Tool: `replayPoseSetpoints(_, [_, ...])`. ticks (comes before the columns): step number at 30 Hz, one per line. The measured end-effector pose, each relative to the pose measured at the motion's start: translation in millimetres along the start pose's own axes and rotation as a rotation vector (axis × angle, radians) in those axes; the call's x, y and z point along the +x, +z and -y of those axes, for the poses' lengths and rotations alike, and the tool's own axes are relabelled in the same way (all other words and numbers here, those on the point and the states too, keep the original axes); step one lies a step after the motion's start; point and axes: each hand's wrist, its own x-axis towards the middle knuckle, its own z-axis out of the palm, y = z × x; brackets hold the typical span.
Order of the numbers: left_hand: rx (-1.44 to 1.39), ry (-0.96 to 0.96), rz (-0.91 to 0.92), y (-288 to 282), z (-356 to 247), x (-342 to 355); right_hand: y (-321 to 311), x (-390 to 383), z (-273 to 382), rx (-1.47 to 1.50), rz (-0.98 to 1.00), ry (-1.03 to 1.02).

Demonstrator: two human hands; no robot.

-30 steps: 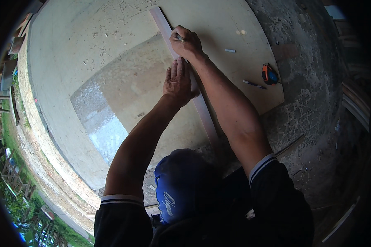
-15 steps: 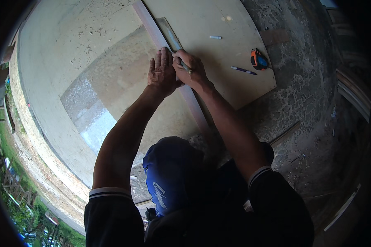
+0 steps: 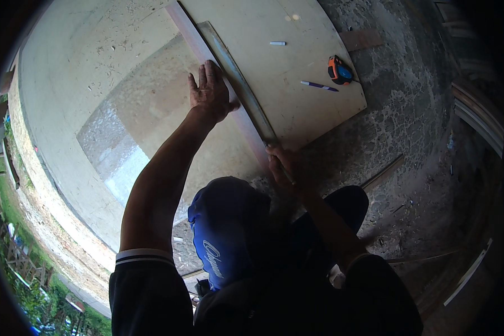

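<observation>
A long, pinkish-brown wooden strip [image 3: 246,123] lies slantwise across a glossy, see-through sheet [image 3: 109,134]. My left hand [image 3: 210,98] is flat on the strip, fingers stretched out, resting partly on the sheet. A narrow margin of the sheet [image 3: 235,70] shows along the strip's right side. Near the strip's lower end, my right hand [image 3: 284,165] is closed round a thin, stick-like tool [image 3: 287,176]. The tool's tip sits by the strip's right edge; its exact kind is too dark to make out.
Beneath the sheet is a large pale board [image 3: 280,67] with shavings at the upper left. On its right part lie a white cap [image 3: 278,43], a purple-and-white pen [image 3: 319,85] and an orange-and-black tape measure [image 3: 340,70]. Rough concrete floor [image 3: 397,123] borders it. A blue cap [image 3: 224,224] is below.
My right hand has slid toward me along the strip's right edge with the tool, away from my left hand. The left hand stays pressed on the strip. The view has shifted slightly.
</observation>
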Motion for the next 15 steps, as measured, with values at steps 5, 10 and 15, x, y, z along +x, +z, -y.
replayPoseSetpoints(5, [-0.027,0.019,-0.063,4,-1,0,9,-50,-40,-0.018,-0.066,-0.068])
replayPoseSetpoints(10, [-0.013,-0.009,0.016,-2,-3,0,2,-62,-29,-0.033,-0.051,-0.052])
replayPoseSetpoints(15, [0.001,0.000,-0.005,-8,-9,7,-15,-109,-50,-0.280,0.080,0.199])
